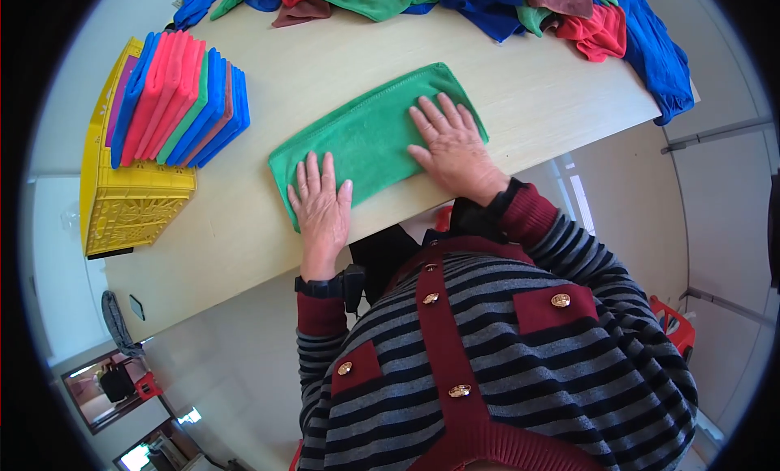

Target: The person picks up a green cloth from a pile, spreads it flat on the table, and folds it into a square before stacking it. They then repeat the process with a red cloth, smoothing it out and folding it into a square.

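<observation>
Head view is showing a folded green cloth [370,134] lying flat near the tabletop's [536,81] near edge, with the left hand [321,207] and right hand [451,146] pressing on it, fingers spread flat and gripping nothing. Its left end is sitting close to that edge, so uneven pressure could be dragging it off or skewing the fold. Folded cloths in a yellow crate [130,203] are standing at the left edge, loose ones [487,8] along the far edge.
</observation>
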The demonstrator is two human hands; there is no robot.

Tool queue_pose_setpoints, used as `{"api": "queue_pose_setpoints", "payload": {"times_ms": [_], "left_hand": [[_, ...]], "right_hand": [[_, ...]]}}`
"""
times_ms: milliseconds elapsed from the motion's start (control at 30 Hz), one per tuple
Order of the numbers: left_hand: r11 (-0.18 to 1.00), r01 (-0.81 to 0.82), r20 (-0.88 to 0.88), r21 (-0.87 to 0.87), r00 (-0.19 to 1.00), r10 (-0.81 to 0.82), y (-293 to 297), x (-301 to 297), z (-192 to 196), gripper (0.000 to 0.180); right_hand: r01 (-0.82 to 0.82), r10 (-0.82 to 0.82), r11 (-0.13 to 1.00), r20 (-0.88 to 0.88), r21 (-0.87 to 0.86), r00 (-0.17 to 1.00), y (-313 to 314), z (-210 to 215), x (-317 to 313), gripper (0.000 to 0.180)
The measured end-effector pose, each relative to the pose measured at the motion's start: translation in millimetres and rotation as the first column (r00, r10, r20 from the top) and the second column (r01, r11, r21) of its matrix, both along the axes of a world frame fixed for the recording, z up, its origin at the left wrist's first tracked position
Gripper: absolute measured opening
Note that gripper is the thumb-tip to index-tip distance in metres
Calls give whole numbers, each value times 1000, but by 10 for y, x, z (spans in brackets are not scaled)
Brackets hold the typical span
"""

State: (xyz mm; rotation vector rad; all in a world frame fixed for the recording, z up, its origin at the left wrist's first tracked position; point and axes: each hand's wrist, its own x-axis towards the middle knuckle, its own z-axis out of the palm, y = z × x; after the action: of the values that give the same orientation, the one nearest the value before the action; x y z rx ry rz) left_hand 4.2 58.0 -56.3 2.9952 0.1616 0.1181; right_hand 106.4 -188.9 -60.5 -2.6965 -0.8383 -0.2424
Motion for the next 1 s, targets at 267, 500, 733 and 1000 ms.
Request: {"api": "queue_pose_setpoints", "payload": {"times_ms": [267,500,733,1000], "left_hand": [[995,-101,38,-22,994,102,259,-42,-36,63],[984,-100,24,150,995,97,157,125,172,62],[993,110,52,37,992,-112,-29,480,39,59],[995,-91,105,45,991,86,388,274,-61,59]], "right_hand": [[73,-73,997,3,-37,997,-299,80,292,63],[28,-19,974,43,-225,999,16,352,205,59],[-131,131,991,-3,-30,991,362,116,249,60],[3,1,997,55,-81,998,-141,26,506,62]]}}
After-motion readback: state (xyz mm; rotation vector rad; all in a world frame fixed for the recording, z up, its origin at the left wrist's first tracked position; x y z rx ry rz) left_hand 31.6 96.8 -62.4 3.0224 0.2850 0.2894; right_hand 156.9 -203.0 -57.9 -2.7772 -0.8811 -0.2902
